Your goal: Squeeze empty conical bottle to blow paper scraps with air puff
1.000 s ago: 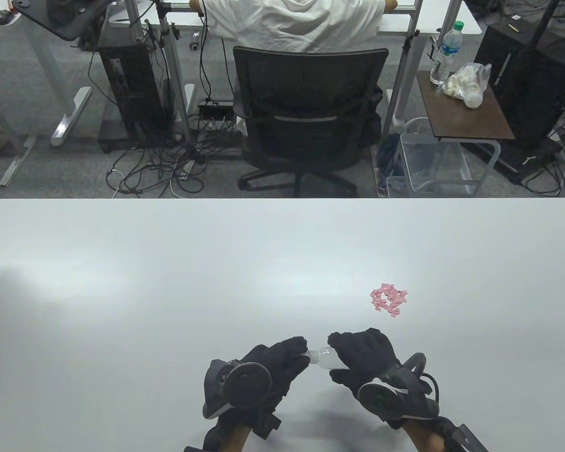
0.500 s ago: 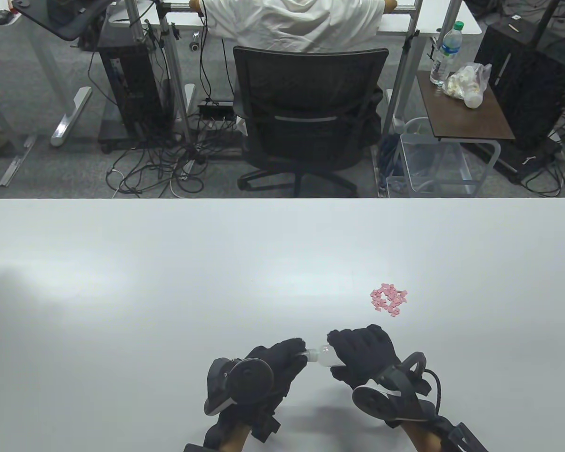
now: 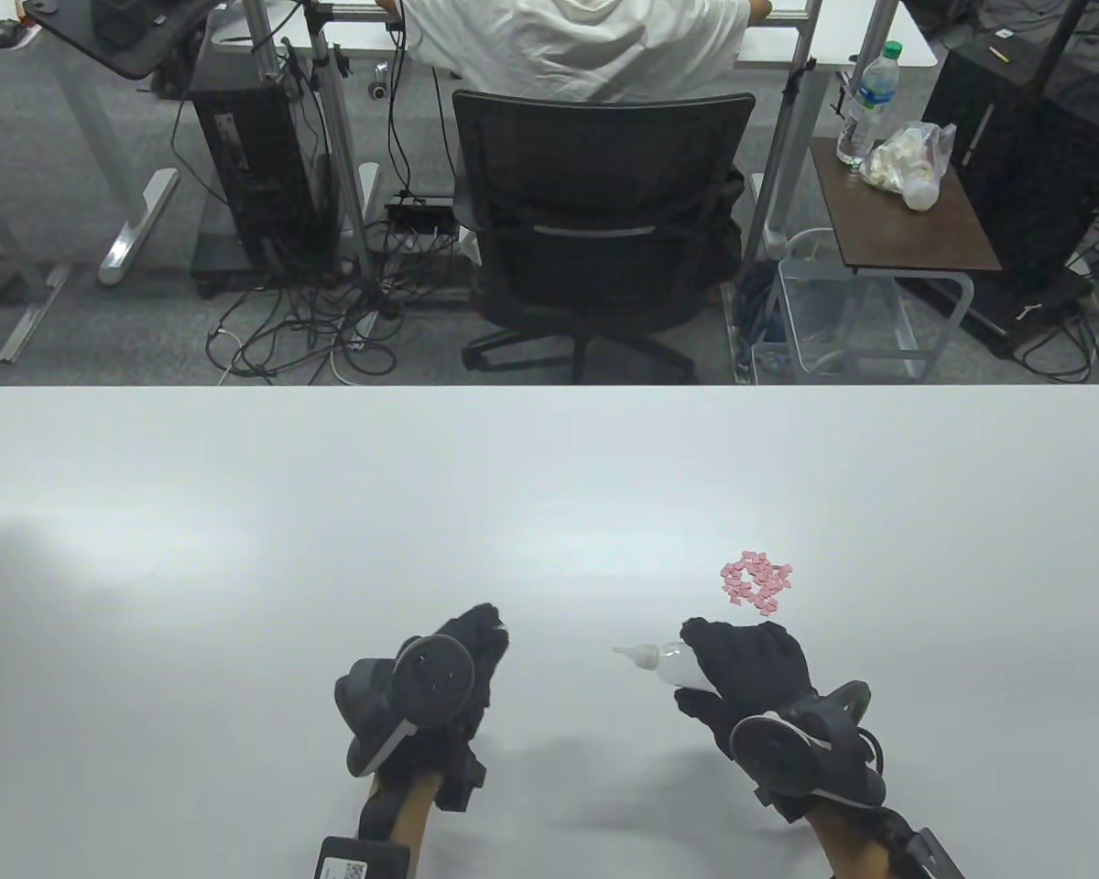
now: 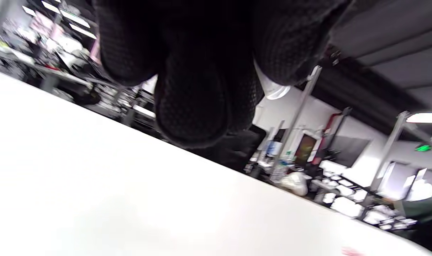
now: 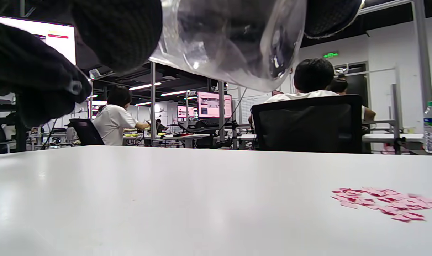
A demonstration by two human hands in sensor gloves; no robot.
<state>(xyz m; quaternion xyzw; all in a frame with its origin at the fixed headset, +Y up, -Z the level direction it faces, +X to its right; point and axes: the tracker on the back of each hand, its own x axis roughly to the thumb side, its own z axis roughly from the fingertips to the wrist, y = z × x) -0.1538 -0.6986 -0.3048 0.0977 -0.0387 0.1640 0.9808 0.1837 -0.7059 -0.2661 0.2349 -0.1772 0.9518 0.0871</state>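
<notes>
Nearest the desk's (image 3: 238, 549) front edge, the left hand (image 3: 462, 655) hovers with its fingers (image 4: 191, 106) curled together, though whether they pinch anything I cannot tell; something small and white shows between them. Well apart to its right, the right hand (image 3: 742, 668) grips the clear conical bottle (image 3: 664, 661), fingers wrapped around its body and its white nozzle pointing left. Just beyond that hand, the pink paper scraps (image 3: 756, 582) lie in a loose cluster.
</notes>
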